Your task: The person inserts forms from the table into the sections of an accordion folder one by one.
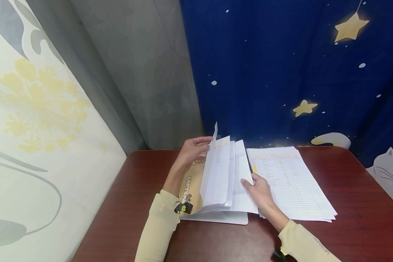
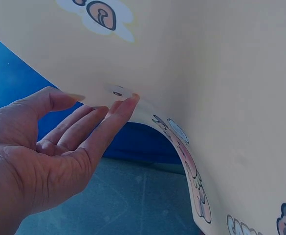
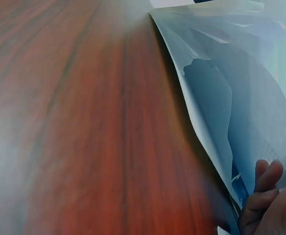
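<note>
A folder with a cream cartoon cover lies open at the middle of the table, its printed sheets fanned upright. My left hand is at the far left side of the raised cover. Its fingers touch the cover's edge in the left wrist view, where the cream inner curve arches over the hand. With thumb on top, my right hand grips the right edge of the white sheets. Curled fingers show beside a bluish, see-through sleeve in the right wrist view.
A loose stack of printed sheets with yellow marks lies right of the folder, close by the right hand. The reddish-brown table ends at a blue curtain and a grey one behind.
</note>
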Motion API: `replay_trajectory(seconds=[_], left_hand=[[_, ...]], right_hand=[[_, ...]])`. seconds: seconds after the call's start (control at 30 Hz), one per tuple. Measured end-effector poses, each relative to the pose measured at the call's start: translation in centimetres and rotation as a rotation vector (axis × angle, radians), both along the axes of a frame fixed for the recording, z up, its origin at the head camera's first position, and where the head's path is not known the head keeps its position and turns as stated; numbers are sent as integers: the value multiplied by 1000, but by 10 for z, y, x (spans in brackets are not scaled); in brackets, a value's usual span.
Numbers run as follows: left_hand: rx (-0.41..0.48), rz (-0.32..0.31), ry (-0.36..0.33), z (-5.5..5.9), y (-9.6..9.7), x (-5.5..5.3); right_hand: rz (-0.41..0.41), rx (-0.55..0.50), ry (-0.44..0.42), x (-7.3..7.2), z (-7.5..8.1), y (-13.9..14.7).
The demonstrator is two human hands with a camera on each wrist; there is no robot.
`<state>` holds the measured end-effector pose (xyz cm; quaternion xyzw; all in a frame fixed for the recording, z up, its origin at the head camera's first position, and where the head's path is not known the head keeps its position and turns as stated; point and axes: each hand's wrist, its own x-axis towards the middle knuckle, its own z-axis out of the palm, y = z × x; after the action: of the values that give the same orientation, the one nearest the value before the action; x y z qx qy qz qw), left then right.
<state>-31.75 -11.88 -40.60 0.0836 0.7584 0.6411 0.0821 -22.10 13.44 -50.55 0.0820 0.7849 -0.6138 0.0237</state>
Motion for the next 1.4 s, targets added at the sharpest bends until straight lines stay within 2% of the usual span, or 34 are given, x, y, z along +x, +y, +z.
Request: replay_trajectory(seconds=[0.13, 0.3, 0.73, 1.0, 1.4], left_hand=[[2, -1, -1, 0, 0, 0], [5, 0, -5, -1, 1, 0], [8, 0, 2, -1, 2, 0], [16, 2, 0, -1, 2, -1], [33, 1, -8, -3, 3, -2]], right_hand=[[-3, -39, -14, -2, 1, -3], [-20, 5, -21, -3, 2, -8], [-78, 23, 8, -9, -1, -21], [-108, 150, 59, -10, -3, -34], [-105, 293, 66, -11, 2, -45]])
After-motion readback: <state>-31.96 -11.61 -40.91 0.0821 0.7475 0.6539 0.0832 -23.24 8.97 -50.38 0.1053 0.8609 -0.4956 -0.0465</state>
